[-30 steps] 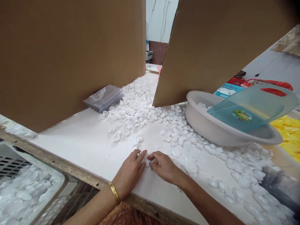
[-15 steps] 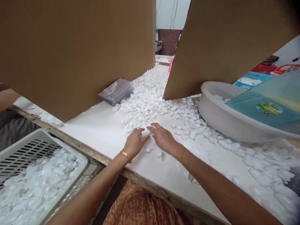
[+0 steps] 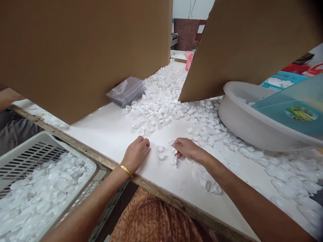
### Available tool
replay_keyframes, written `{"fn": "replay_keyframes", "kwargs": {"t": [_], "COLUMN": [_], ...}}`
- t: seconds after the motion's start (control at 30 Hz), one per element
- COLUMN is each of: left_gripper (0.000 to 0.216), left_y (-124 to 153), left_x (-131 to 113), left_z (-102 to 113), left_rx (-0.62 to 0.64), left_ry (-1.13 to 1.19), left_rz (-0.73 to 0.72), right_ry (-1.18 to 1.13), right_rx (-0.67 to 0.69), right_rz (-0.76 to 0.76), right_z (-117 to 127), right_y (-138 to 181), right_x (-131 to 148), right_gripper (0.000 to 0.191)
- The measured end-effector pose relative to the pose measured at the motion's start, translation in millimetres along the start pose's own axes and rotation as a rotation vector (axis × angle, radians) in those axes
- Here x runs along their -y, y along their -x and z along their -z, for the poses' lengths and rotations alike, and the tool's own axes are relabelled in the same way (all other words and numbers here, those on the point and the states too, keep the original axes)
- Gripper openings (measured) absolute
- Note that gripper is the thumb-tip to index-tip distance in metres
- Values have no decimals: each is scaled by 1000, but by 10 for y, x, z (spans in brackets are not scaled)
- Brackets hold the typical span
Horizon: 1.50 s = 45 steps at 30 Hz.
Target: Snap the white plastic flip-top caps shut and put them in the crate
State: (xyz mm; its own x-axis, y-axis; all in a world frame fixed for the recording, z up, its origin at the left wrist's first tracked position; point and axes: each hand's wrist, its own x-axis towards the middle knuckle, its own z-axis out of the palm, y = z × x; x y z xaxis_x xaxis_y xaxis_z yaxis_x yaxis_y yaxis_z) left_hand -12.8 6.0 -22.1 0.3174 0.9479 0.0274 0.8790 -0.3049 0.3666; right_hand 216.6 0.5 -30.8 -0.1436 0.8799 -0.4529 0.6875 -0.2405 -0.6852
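Observation:
My left hand (image 3: 137, 153), with a gold bracelet at the wrist, rests over the white table with its fingers curled together. What it holds, if anything, is hidden. To its right, my right hand (image 3: 188, 149) has thumb and fingers closed on a small white plastic cup (image 3: 174, 151). Between the hands lie a few loose cups of the same kind, one of them a cup with a thin handle (image 3: 162, 157). More white cups (image 3: 205, 184) lie near my right forearm. A wide heap of them (image 3: 161, 107) spreads behind the hands.
A white basket (image 3: 94, 168) full of white pieces stands at the lower left. Cardboard sheets (image 3: 83, 57) rise at the back, beside a plastic-wrapped pack (image 3: 127, 90). A large whitish tub (image 3: 242, 127) holds a teal container (image 3: 290, 107). Another person's arm (image 3: 8, 99) shows at far left.
My hands have moved apart from their close position over a cup. The left went left and curled; the right went right and closed on a cup. The view shifted slightly.

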Motion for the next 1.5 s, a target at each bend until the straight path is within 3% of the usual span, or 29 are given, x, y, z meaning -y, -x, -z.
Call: {"fn": "replay_keyframes", "kwargs": {"t": [0.17, 0.3, 0.47, 0.57, 0.67, 0.77, 0.93, 1.0, 1.1, 1.3, 1.5], "left_gripper": [18, 24, 26, 25, 23, 27, 23, 15, 23, 28, 22], "left_y": [54, -83, -277, -338, -356, -400, -576, -607, -570, -531, -514], "left_x": [-149, -302, -364, -377, -377, -295, -78, -58, -89, -112, -116], "left_z": [-6, -143, -163, -142, -162, -172, -108, -76, -39, -70, -8], "left_rx": [-67, 27, 172, 222, 150, 22, -160, -145, -101, 93, -39], "left_ry": [-17, -55, 31, 56, 19, -18, -104, -99, -43, 85, 6], "left_rz": [-73, -225, -83, -70, -64, -17, -1, -9, 11, 151, 232], "right_ry": [167, 351, 450, 466, 448, 390, 285, 284, 313, 383, 491], "right_rx": [-44, -174, -300, -385, -342, -284, -197, -183, -241, -361, -416], "right_rz": [8, 52, 46, 143, 240, 216, 198, 207, 202, 235, 334], "right_z": [-23, -17, 0, 6, 4, 19, 42, 21, -16, 25, 8], "right_y": [-82, -14, 87, 69, -24, -137, -251, -269, -278, -293, -494], "right_x": [65, 92, 84, 129, 168, 162, 147, 148, 129, 214, 481], "right_gripper": [20, 21, 17, 22, 23, 17, 24, 23, 26, 30, 37]}}
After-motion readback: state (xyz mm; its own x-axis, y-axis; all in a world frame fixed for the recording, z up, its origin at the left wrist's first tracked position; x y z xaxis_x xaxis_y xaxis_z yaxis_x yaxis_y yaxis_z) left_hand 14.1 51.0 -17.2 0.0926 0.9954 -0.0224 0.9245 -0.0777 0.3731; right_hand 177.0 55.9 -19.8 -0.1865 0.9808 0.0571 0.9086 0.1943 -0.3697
